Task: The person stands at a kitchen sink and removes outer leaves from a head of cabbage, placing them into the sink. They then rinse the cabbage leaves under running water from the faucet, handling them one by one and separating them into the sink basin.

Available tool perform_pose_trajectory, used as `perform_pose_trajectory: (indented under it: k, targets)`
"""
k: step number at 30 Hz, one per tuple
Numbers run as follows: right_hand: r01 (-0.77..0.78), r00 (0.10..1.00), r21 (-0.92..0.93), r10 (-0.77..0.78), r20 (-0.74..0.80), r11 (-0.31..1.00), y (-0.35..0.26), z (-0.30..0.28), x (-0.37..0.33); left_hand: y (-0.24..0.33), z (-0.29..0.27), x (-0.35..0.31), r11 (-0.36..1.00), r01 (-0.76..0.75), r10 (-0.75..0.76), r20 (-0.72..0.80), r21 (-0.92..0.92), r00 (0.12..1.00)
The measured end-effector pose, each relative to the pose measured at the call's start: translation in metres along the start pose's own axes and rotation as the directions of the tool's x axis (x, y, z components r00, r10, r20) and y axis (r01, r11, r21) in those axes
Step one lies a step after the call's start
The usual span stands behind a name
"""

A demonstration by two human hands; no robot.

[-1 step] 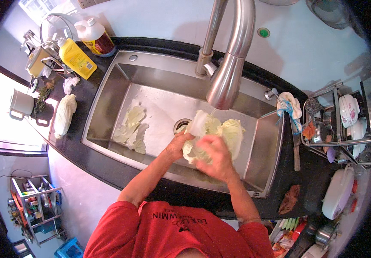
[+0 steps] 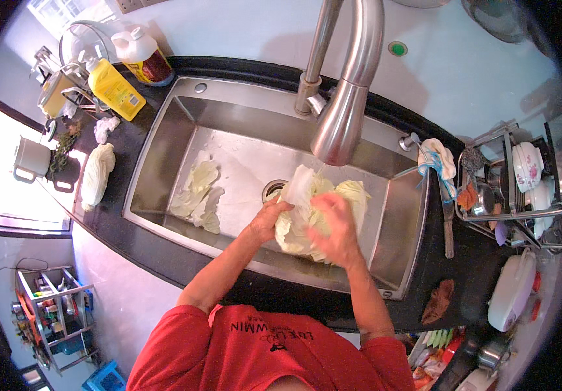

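Note:
My left hand [image 2: 268, 220] is closed on the edge of a pale cabbage leaf [image 2: 302, 189], held up under the faucet [image 2: 337, 140] in the steel sink. My right hand [image 2: 334, 228] is slightly blurred, just right of that leaf, with its fingers curved and apart; whether it touches the leaf is unclear. Under and around both hands lie more yellow-green leaves [image 2: 354, 192], partly hidden by them. Another pile of leaves [image 2: 197, 195] rests on the left part of the sink floor. The drain [image 2: 273, 189] shows beside my left hand.
A whole napa cabbage [image 2: 98, 176] lies on the dark counter left of the sink [image 2: 141, 225]. Behind it stand a yellow bottle [image 2: 116, 89] and a large jug [image 2: 143, 58]. To the right are a knife [image 2: 448, 228], a cloth [image 2: 437, 159] and a dish rack [image 2: 515, 215].
My right hand has shifted slightly beside the leaf, and its fingers look more spread. My left hand keeps its hold on the leaf.

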State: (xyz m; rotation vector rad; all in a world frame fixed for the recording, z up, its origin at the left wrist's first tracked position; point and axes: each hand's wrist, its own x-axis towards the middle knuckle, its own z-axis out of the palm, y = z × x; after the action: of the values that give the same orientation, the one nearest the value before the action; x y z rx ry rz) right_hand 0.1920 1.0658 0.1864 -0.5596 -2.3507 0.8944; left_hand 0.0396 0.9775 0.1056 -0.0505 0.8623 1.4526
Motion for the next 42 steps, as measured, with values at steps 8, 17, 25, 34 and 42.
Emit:
perform_pose_trajectory:
  k: [8, 17, 25, 34, 42]
  targets:
    - [-0.358, 0.934, 0.415, 0.325, 0.15, 0.837, 0.098, 0.05, 0.045, -0.003, 0.02, -0.007, 0.961, -0.021, 0.033, -0.04, 0.277, 0.999]
    - [-0.428, 0.849, 0.625, 0.528, 0.03, 0.653, 0.099, 0.078, 0.046, -0.008, 0.017, 0.005, 0.95, -0.034, 0.07, -0.106, 0.312, 0.992]
    - [-0.522, 0.79, 0.776, 0.545, 0.282, 0.355, 0.077, 0.056, 0.047, -0.008, 0.015, -0.006, 0.894, -0.108, 0.111, 0.019, 0.435, 0.994]
    - [-0.384, 0.895, 0.783, 0.407, 0.185, 0.49, 0.044, 0.064, 0.037, 0.0, 0.013, -0.003, 0.881, -0.071, 0.185, -0.202, 0.469, 0.962]
    - [-0.355, 0.883, 0.553, 0.464, -0.066, 0.754, 0.064, 0.049, 0.051, -0.007, 0.011, 0.02, 0.614, -0.399, 0.5, 0.055, 0.681, 0.864]
